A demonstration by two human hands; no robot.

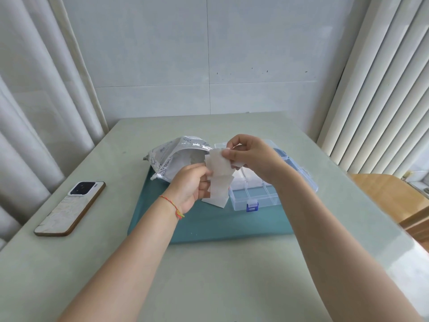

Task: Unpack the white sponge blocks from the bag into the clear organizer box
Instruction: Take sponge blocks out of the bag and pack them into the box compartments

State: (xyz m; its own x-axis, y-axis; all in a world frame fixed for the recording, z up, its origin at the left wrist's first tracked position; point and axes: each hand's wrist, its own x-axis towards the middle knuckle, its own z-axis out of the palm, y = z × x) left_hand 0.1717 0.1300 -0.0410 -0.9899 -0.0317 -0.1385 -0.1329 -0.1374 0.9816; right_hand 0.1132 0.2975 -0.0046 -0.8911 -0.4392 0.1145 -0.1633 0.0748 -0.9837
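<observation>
Seen from above, looking forward and down onto a pale green worktop (232, 287) set against a tiled wall, curtains to the left, vertical blinds to the right. At centre, a teal mat (209, 226), its near edge well back from the near edge of the worktop. On the mat's far left corner, a crumpled silver-white bag (169, 156), mouth turned toward the hands. On the mat's right side, a clear organizer box (255, 194), lid open, dividers visible, blue latch (251, 206) at its near edge, some white pieces inside the far compartments. Raised above the mat, between bag and box, a stack of white sponge blocks (219, 180). Left hand (190, 189), red string bracelet (173, 206) at the wrist, fingers curled round the lower part of the stack. Right hand (250, 156), fingertips pinching the top block at its upper edge. On the left of the worktop, well apart from the mat, a phone (70, 208) lying face down, near the left edge. Bare worktop in front of the mat, crossed only by both forearms. At far right, beyond the worktop edge, part of a wooden chair (390, 196).
</observation>
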